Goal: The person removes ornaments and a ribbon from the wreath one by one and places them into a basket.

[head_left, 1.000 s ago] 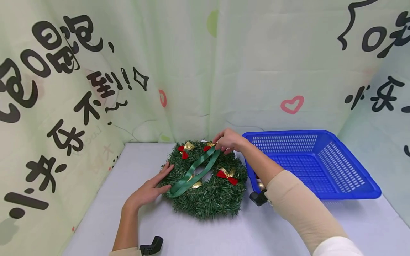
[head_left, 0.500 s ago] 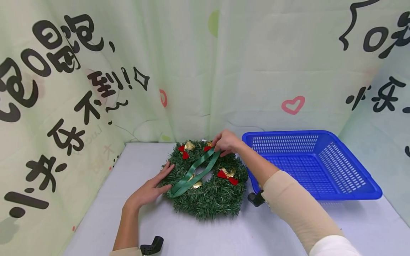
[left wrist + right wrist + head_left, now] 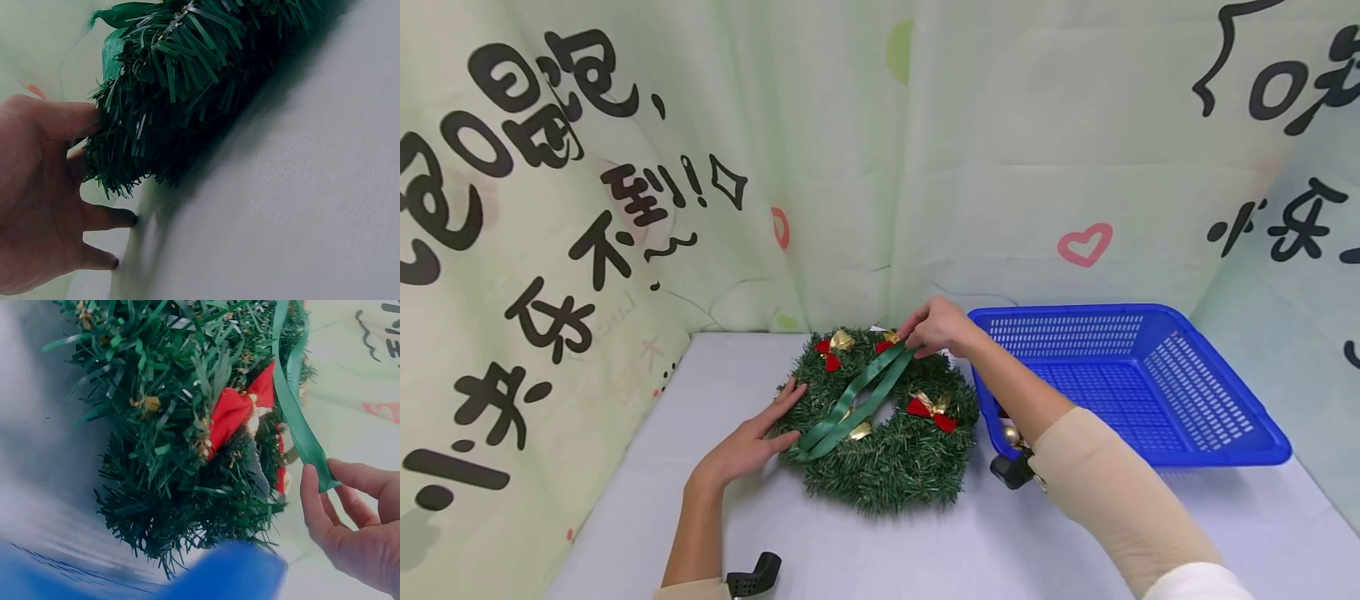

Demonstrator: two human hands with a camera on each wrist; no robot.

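A green wreath [image 3: 880, 483] with red and gold bows [image 3: 932, 412] lies on the table. Across its middle runs a green ribbon [image 3: 868, 392], looped from the left side toward the far right. My right hand [image 3: 938, 327] pinches the ribbon's far end between thumb and fingers, just above the wreath; the right wrist view shows this pinched ribbon end [image 3: 315, 465] clearly. On the wreath's left edge rests my left hand [image 3: 752, 442], fingers spread and thumb near the ribbon's lower end. In the left wrist view, two fingers reach down to the tabletop beside the wreath.
A blue plastic basket [image 3: 1273, 450] stands to the right, close to the wreath. Gold baubles [image 3: 1011, 435] show at its near left corner, partly hidden by my right arm. A printed curtain [image 3: 985, 167] encloses the table at the back and sides.
My right hand has risen slightly, and the ribbon now lies straighter and narrower in its loop. The left hand and the wreath have stayed in place.
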